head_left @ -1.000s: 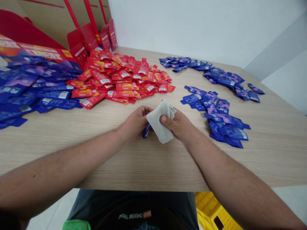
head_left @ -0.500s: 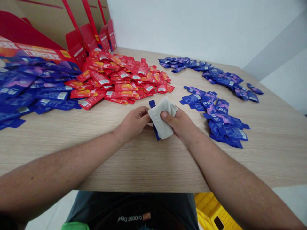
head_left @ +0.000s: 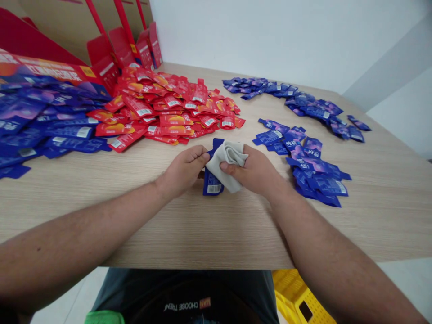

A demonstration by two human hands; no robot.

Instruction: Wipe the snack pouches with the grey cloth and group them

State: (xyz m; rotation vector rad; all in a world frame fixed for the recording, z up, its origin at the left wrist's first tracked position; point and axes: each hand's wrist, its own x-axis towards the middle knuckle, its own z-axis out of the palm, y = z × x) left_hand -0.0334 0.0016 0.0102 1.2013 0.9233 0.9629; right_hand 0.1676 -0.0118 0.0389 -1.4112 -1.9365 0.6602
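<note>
Blue flat foil sachet with a white barcode label (head_left: 212,182) sits at the middle of the light wood-grain table (head_left: 202,234), toward my edge, caught between my two hands. It lies lengthwise away from me with its barcode end toward me. I cannot tell whether it rests fully on the wood.

At the far left a broad heap of blue sachets (head_left: 43,130) spreads over the table. A long red and orange printed cardboard box (head_left: 43,69) lies just behind it, and upright red cardboard flaps (head_left: 135,40) stand further back. Next comes a heap of red and orange flat sachets (head_left: 168,108), whose front edge is near my left hand (head_left: 184,168).

That hand is closed in a pinch, thumb and fingertips together on the sachet's upper left edge. Over the sachet's right side lies a crumpled white knit cloth (head_left: 227,159). My right hand (head_left: 254,173) grasps the cloth, with the thumb on top pressing it against the sachet.

Just right of that hand is a loose pile of blue and purple sachets (head_left: 310,166). Further back a long curved row of blue sachets (head_left: 297,101) runs toward the right edge. Below the table's edge, at the lower right, shows a yellow plastic crate (head_left: 297,297).
</note>
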